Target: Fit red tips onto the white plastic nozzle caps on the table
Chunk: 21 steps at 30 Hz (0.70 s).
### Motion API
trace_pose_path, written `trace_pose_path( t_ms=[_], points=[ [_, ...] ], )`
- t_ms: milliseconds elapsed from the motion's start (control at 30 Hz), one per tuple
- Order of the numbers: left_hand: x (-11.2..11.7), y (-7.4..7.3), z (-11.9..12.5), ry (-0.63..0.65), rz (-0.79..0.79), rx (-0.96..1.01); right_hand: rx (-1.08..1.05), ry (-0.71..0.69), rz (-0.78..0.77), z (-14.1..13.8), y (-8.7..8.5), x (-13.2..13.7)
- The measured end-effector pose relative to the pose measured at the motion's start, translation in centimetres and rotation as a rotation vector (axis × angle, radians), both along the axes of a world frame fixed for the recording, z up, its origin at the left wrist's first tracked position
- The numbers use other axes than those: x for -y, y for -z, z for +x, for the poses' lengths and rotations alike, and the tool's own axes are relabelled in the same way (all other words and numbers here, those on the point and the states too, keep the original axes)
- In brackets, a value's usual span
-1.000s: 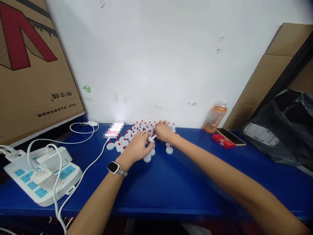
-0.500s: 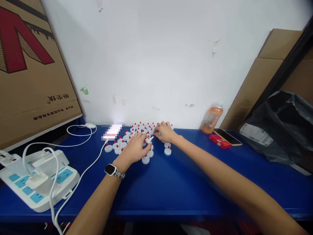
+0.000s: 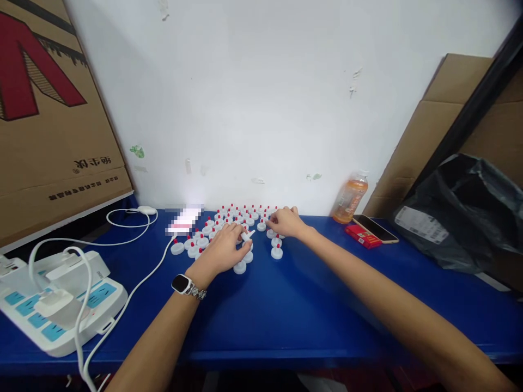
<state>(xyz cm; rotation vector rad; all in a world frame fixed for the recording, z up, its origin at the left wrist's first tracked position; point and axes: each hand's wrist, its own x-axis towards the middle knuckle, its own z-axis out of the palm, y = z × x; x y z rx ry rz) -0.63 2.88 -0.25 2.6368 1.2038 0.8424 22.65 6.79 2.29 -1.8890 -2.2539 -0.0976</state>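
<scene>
My left hand [image 3: 226, 245] is closed around a white nozzle cap [image 3: 247, 236], which lies tilted with its bare pointed spout toward the right and no red tip on it. Many similar white caps with red tips stand upright around and behind this hand, one of them a white cap [image 3: 239, 267] just in front of its thumb. Over the right side of the group, my right hand [image 3: 286, 222] has its fingers drawn together, beside a red-tipped cap [image 3: 261, 225]. Whatever those fingertips hold, if anything, is hidden. Closer to me stands another red-tipped cap [image 3: 277, 252].
A blurred-out lit phone [image 3: 186, 220] on a cable lies left of the caps. The white power strip [image 3: 106, 313] with plugs fills the left side. Rightward are an orange drink bottle [image 3: 350, 198], a red box [image 3: 363, 237], a phone [image 3: 378, 228] and a black plastic bag [image 3: 461, 212].
My right hand has moved a little to the right, uncovering a red-tipped cap by its fingers. My left hand keeps the nozzle cap in nearly the same place. The view has shifted slightly.
</scene>
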Motion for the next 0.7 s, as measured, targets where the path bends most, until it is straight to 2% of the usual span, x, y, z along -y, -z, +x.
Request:
trace_pose_path(
  t_ms=[100,267,467,633,700],
  points=[
    [0.0,0.0,0.1,0.005,-0.009,0.015,-0.067,0.100,-0.102,0.1,-0.4,-1.0],
    [-0.1,-0.1,0.1,0.001,-0.021,-0.009,0.019,0.119,-0.181,-1.3,-0.1,-2.0],
    [0.0,0.0,0.2,0.008,-0.010,0.011,-0.035,0.093,-0.151,-2.5,0.8,-2.0],
    [0.0,-0.1,0.2,0.017,0.009,0.007,-0.070,0.026,-0.090,-1.9,0.5,-1.4],
    [0.0,-0.1,0.3,0.012,0.010,0.000,-0.195,-0.001,-0.030,-1.5,0.2,-0.9]
  ],
)
